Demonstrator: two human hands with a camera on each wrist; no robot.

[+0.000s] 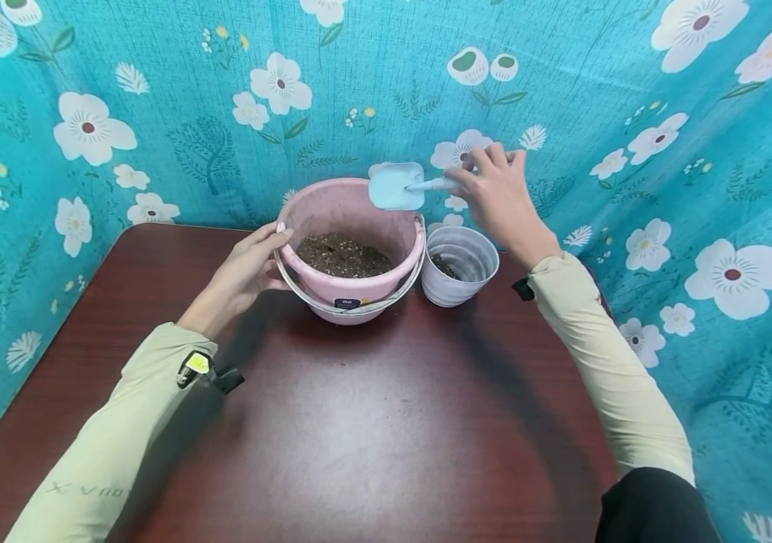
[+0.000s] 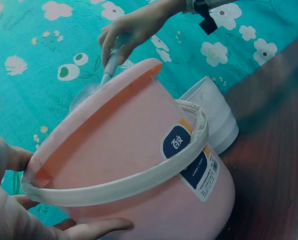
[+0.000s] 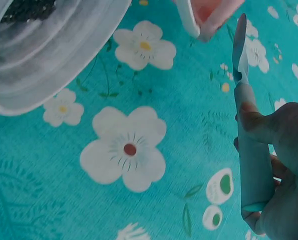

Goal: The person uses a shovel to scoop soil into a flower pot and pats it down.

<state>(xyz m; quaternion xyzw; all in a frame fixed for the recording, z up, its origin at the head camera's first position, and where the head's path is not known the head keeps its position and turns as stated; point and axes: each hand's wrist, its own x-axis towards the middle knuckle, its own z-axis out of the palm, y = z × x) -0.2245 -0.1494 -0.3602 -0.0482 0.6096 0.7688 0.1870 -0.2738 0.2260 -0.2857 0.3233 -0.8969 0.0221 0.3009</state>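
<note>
A pink bucket [image 1: 352,290] with dark soil [image 1: 345,256] in it stands near the back of the table. My left hand [image 1: 250,264] grips its left rim, thumb over the edge, close to where the white handle [image 2: 124,187] joins. By its handle my right hand [image 1: 494,188] holds a light blue trowel [image 1: 397,187], the blade above the bucket's right rim. No soil can be made out on the blade. Right of the bucket stands a whitish ridged pot [image 1: 456,290], a little soil [image 1: 445,265] at its bottom. In the right wrist view the trowel [image 3: 254,145] appears edge-on.
The dark red-brown wooden table [image 1: 358,422] extends toward me in front of the bucket and pot. A blue flowered curtain [image 1: 372,83] hangs right behind them and along both sides. A label [image 2: 194,160] is stuck on the bucket's outer wall.
</note>
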